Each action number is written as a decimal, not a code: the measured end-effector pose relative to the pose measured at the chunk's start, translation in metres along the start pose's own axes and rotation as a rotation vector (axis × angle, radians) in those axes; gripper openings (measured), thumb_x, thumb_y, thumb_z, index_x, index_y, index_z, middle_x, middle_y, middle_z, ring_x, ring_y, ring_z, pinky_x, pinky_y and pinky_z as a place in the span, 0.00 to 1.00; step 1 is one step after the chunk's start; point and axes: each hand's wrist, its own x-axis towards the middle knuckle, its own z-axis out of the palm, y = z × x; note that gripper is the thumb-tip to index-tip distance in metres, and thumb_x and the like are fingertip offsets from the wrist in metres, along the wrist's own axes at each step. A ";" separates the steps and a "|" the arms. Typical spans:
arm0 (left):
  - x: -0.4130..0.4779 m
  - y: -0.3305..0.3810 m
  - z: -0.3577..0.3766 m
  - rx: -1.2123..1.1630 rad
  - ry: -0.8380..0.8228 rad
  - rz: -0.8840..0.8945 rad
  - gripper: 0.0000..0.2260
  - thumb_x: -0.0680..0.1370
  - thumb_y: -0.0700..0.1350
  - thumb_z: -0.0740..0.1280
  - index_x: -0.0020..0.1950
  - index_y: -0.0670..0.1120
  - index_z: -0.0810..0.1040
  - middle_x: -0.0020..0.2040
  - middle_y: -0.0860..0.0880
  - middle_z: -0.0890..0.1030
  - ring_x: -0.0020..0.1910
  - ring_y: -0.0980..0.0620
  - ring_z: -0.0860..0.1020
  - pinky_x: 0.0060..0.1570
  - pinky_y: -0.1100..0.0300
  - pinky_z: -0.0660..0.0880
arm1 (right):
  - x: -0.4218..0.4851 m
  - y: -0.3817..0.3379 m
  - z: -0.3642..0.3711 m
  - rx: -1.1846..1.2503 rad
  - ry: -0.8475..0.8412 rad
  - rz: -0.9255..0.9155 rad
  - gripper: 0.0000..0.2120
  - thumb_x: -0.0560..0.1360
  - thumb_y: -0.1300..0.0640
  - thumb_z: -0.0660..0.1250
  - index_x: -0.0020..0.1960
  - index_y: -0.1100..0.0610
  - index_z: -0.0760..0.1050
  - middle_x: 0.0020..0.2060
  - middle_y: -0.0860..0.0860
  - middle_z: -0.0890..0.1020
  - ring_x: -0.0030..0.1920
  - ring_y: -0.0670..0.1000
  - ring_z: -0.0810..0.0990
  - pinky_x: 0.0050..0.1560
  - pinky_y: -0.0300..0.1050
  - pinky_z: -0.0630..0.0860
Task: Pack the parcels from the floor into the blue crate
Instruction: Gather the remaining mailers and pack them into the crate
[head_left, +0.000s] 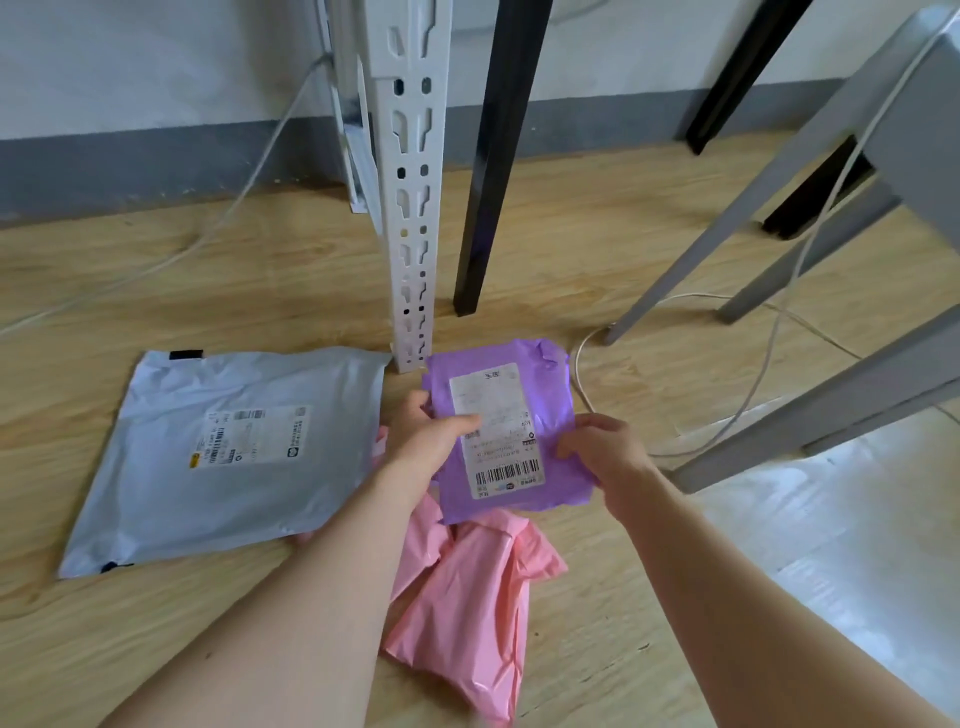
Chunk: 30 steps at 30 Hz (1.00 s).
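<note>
Crumpled pink plastic parcel (467, 597) lies beneath the flat purple parcel (550, 405) gripped by left hand (431, 439) and right hand (608, 449).

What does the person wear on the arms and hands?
Nothing that shows. The left hand and right hand have no gloves, rings or watch. The left arm and right arm are bare up to the picture's edge, with no sleeves in view.

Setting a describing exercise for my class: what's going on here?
A person's left grip and right grip hold a purple plastic mailing bag by its side edges, over the wooden floor. A pale grey plastic mailing bag lies flat to the left, and a crumpled pink plastic mailing bag lies partly beneath the purple one. No blue crate is in view.
</note>
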 end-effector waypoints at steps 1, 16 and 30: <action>-0.001 -0.001 0.000 0.106 0.053 0.081 0.26 0.67 0.39 0.75 0.62 0.44 0.71 0.59 0.46 0.78 0.52 0.48 0.78 0.47 0.57 0.75 | -0.002 -0.005 0.001 -0.057 0.041 -0.052 0.05 0.61 0.67 0.66 0.30 0.58 0.75 0.28 0.55 0.73 0.32 0.50 0.70 0.33 0.41 0.66; -0.021 0.039 -0.008 1.082 -0.140 0.690 0.06 0.74 0.44 0.66 0.50 0.46 0.79 0.50 0.44 0.81 0.55 0.41 0.76 0.54 0.54 0.70 | -0.046 -0.042 -0.004 -0.542 0.069 -0.466 0.09 0.68 0.63 0.64 0.39 0.53 0.81 0.35 0.54 0.80 0.39 0.51 0.76 0.38 0.37 0.67; -0.030 0.032 -0.022 0.845 0.269 0.466 0.07 0.80 0.41 0.56 0.53 0.38 0.68 0.53 0.35 0.77 0.51 0.35 0.74 0.42 0.50 0.66 | -0.017 0.013 -0.017 -0.354 0.183 -0.146 0.20 0.72 0.61 0.65 0.65 0.55 0.73 0.59 0.55 0.79 0.60 0.55 0.76 0.54 0.42 0.71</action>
